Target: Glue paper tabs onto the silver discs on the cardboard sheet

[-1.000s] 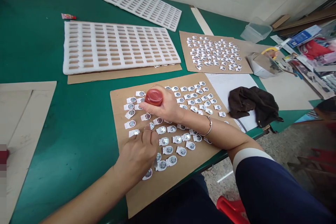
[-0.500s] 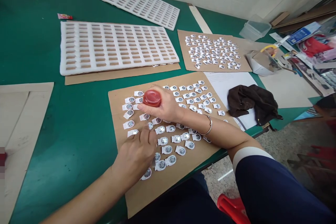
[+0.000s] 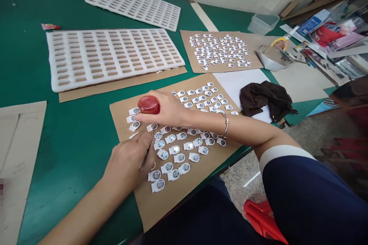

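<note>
Remotely, I saw the right hand (image 3: 165,110) gripping a red rounded object (image 3: 148,105) above the left part of the cardboard sheet (image 3: 161,206). The left hand (image 3: 128,157) had its fingers curled — around what, I couldn't tell. A disc tab (image 3: 152,126) lay on that sheet just beyond them — long axis crosswise, left hand seemingly nearer.

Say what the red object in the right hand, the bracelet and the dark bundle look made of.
Red object: glossy, perhaps plastic or lacquered wood; its surface shines.
Bracelet: probably polished metal, being silvery with bright highlights.
Dark bundle: matt fabric, judging by its soft folds; fibre unclear.
</note>
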The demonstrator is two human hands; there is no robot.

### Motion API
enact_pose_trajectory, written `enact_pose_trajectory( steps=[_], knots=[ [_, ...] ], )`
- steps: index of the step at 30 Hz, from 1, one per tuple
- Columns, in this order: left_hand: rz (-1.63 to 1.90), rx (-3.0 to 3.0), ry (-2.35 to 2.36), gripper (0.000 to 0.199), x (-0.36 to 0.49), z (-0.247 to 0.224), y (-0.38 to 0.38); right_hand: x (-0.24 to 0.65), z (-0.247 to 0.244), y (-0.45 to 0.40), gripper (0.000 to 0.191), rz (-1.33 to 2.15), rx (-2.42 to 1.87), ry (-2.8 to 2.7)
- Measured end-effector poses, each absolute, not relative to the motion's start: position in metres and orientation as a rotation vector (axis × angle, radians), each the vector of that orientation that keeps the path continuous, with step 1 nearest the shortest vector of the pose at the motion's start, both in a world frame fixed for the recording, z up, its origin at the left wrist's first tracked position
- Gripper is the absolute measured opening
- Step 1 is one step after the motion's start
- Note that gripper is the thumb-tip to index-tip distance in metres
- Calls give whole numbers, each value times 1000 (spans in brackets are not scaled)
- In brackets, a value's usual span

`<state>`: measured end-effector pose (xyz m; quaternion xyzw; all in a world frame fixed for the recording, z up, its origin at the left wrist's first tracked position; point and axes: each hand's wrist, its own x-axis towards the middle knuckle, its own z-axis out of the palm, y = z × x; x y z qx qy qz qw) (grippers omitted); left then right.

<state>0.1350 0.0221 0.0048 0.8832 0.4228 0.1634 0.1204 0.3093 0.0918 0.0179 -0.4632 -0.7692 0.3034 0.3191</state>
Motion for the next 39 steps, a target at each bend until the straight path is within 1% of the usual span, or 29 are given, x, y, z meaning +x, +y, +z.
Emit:
enact_pose_trajectory(
  steps=[6,10,13,19,31,39],
  knots=[
    [495,2261,1283,18,130,15,43,318,22,81,39,805,-1272,-1917],
    [422,2116,1332,17,128,17,52,327,24,67,33,789,-1324,-1715],
    [424,2049,1352,17,127,18,55,335,23,54,32,802,-1344,-1556],
    [420,1995,1399,20,124,15,53,341,10,35,31,840,-1354,-1450],
    [465,2051,1396,20,125,15,50,338,-6,36,33,824,-1352,-1496],
    [464,2060,1399,20,125,14,49,337,-7,38,29,797,-1341,-1541]
  ],
)
